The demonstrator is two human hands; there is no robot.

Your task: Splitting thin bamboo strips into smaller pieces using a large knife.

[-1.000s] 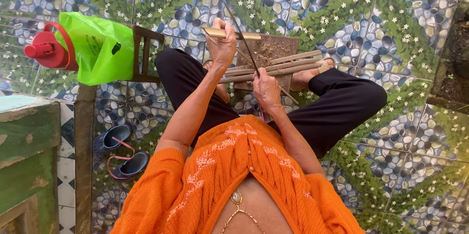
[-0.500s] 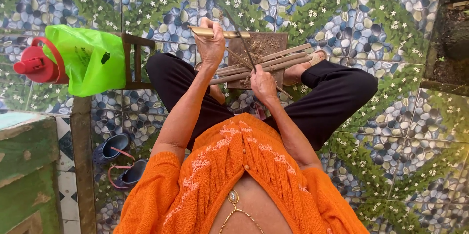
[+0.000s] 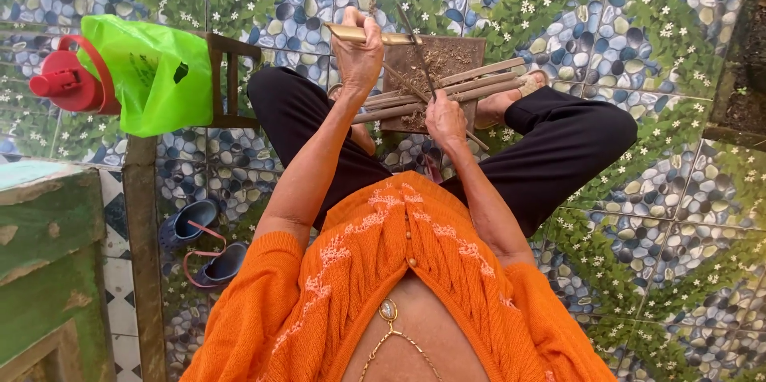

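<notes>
The fingers of the left hand (image 3: 359, 53) are closed tight around the brass-coloured handle of a knife (image 3: 375, 34), whose dark blade slants down toward the lap. The right hand (image 3: 445, 117) is closed in a pinch on a thin dark strip of bamboo (image 3: 423, 71), held upright against the blade, its lower end passing under the palm. Since half a second ago the left hand has been raised a little and the handle turned more level, while the right hand has been kept where it was; the blade is judged to have been drawn along the strip, so the shaving stroke is taken to be under way and not finished. Beneath both hands a bundle of pale split sticks (image 3: 447, 87) is laid across a brown board (image 3: 447, 51) strewn with shavings. To the left a green plastic bag (image 3: 148, 75) is hung over a small wooden stool (image 3: 231, 83), beside a red flask (image 3: 68, 83)
</notes>
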